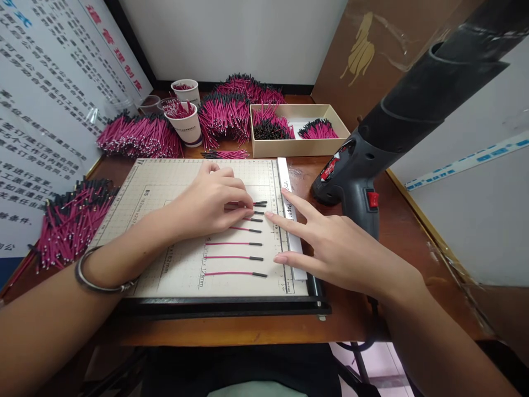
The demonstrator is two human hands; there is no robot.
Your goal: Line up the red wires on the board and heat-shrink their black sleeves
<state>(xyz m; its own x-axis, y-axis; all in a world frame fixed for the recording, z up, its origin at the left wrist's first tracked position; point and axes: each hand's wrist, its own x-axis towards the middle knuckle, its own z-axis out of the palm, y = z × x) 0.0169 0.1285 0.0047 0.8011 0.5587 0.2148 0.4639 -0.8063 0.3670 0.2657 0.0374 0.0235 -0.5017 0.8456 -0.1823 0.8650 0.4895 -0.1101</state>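
My left hand (pixel 215 199) is closed over the upper part of a paper trimmer board (pixel 165 286), its fingertips pressed together around short pink wires (pixel 260 204) whose black sleeved ends stick out to the right. Below it, several more pink wires (pixel 231 257) lie roughly parallel and spaced apart on the board, black ends to the right. My right hand (pixel 336 237) is open, with fingers spread over the board's right edge. Its index fingertip is close to the black end of one wire. How many wires my left fingers hold is hidden.
A heat gun (pixel 363 160) stands at the right, nozzle angled up. Behind the board are a cardboard tray (pixel 297 148) of wires, paper cups (pixel 188 129) with wires and large wire heaps (pixel 138 138). Another heap (pixel 74 220) lies left. Walls enclose the table (pixel 248 331).
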